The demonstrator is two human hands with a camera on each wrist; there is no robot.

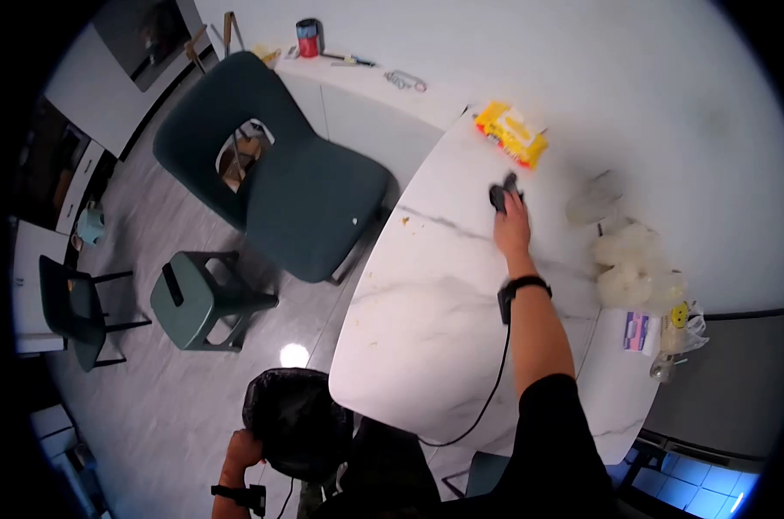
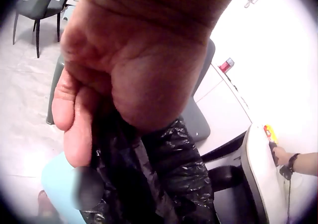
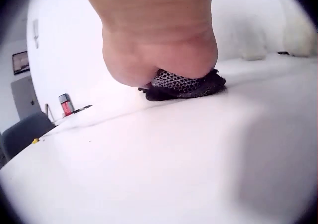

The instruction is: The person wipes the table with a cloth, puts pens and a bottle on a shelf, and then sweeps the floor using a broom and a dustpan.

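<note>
My right hand (image 1: 513, 229) grips a dark mesh cloth (image 3: 184, 86) and holds it down on the white marbled table (image 1: 435, 320). In the right wrist view the fingers are hidden behind the palm, with the cloth bunched under it. Small yellow-brown crumbs (image 1: 406, 221) lie left of that hand, near the curved edge. Below the table's near corner, my left hand (image 1: 245, 447) holds the rim of a trash bin lined with a black plastic bag (image 1: 301, 415). Its fingers curl over the bag in the left wrist view, where a pale blue bin wall (image 2: 62, 184) shows.
A yellow wipes pack (image 1: 513, 134) lies beyond the right hand by the wall. Cloudy plastic bags (image 1: 634, 264) and a purple-white box (image 1: 638, 331) line the table's right side. A dark green chair (image 1: 310, 190) and a green stool (image 1: 206, 298) stand left of the table.
</note>
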